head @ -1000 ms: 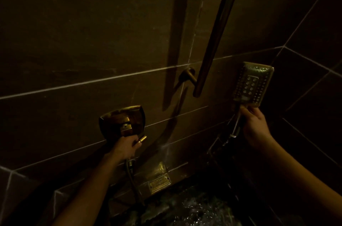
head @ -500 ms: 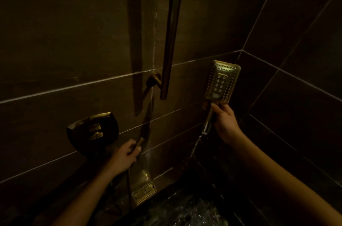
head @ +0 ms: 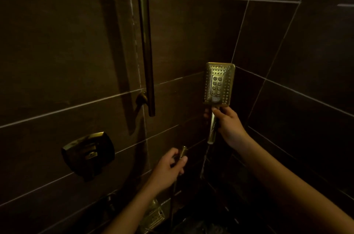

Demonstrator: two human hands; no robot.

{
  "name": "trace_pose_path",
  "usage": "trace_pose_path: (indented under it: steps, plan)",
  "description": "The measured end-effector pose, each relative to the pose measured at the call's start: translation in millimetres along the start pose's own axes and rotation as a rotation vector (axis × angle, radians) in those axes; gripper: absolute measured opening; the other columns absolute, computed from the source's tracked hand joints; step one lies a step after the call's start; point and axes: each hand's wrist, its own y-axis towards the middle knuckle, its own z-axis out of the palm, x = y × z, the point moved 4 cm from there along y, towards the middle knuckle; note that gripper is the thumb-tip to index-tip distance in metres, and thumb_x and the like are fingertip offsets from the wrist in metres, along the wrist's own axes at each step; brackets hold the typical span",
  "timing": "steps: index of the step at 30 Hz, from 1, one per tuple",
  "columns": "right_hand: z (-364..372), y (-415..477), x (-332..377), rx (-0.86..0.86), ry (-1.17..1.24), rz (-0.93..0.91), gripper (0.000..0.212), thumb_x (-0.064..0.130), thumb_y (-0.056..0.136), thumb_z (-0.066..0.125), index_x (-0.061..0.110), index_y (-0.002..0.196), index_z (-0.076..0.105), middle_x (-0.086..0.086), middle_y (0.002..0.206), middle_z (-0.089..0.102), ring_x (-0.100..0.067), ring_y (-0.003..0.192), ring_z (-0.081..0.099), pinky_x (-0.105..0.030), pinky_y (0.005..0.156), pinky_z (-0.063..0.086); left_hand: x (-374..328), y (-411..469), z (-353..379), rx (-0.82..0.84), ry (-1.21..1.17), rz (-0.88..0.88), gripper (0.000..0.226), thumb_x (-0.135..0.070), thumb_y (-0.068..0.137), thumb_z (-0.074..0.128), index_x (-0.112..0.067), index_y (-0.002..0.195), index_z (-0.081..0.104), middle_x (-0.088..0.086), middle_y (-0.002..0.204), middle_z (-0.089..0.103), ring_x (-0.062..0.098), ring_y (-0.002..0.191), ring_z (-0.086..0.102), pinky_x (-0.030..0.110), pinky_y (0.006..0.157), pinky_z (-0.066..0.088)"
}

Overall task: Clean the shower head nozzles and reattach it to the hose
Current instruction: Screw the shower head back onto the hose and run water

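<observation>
The scene is dimly lit in a yellowish cast; a broad shadow is thrown left of the rail [head: 145, 42], corners are darkened, and tile lines are bowed.

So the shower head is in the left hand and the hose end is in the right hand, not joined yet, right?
Hands are swapped. In the head view the right hand holds the shower head by its handle, nozzles facing the camera, and the left hand holds the hose end. They are not joined yet.
</observation>
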Motion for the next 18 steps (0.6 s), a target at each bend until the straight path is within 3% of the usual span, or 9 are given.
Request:
trace_pose_path:
  steps: [3,7,11,16,18]
  plan:
    - [-7.2,-2.0,8.7,0.011,0.029,-0.017,0.024,0.016,0.103,0.052,0.021,0.12,0.068,-0.004,0.109,0.076,-0.025,0.109,0.071,-0.047,0.102,0.051,-24.7,4.4,23.7,0.035,-0.036,0.041,0.018,-0.04,0.097,0.054,-0.024,0.104,0.057,-0.002,0.079,0.066,0.009,0.077,0.067,0.029,0.077,0.053]
    - [-14.5,-6.2,25.3,0.038,0.045,-0.033,0.025,0.017,0.103,0.052,0.021,0.122,0.067,-0.005,0.112,0.075,-0.021,0.105,0.073,-0.048,0.104,0.051,-51.9,9.9,51.7,0.023,-0.02,0.088,0.022,-0.038,0.097,0.054,-0.017,0.103,0.056,0.0,0.074,0.067,0.011,0.071,0.067,0.033,0.072,0.054]
    - [-20.4,-12.1,42.6,0.074,0.083,-0.051,0.027,0.015,0.104,0.05,0.021,0.126,0.064,-0.008,0.116,0.073,-0.023,0.106,0.072,-0.048,0.101,0.053,-63.9,22.9,68.8,0.009,0.051,0.079,0.016,-0.05,0.091,0.055,-0.035,0.095,0.057,0.0,0.088,0.067,0.017,0.08,0.067,0.037,0.07,0.056]
    - [-27.1,-16.7,57.7,0.124,0.121,-0.052,0.025,0.017,0.103,0.052,0.024,0.123,0.065,-0.007,0.116,0.074,-0.026,0.108,0.072,-0.052,0.101,0.053,-80.5,29.8,79.3,-0.014,0.054,0.058,0.007,-0.034,0.096,0.057,-0.04,0.098,0.058,-0.006,0.087,0.069,0.003,0.073,0.068,0.018,0.059,0.053]
    - [-29.5,-20.7,62.0,0.153,0.129,-0.051,0.025,0.017,0.103,0.052,0.024,0.123,0.065,-0.009,0.118,0.073,-0.028,0.11,0.07,-0.051,0.101,0.054,-87.1,29.3,80.0,-0.047,0.09,0.068,0.003,-0.036,0.096,0.057,-0.039,0.098,0.058,-0.007,0.082,0.068,0.0,0.065,0.065,0.013,0.052,0.046]
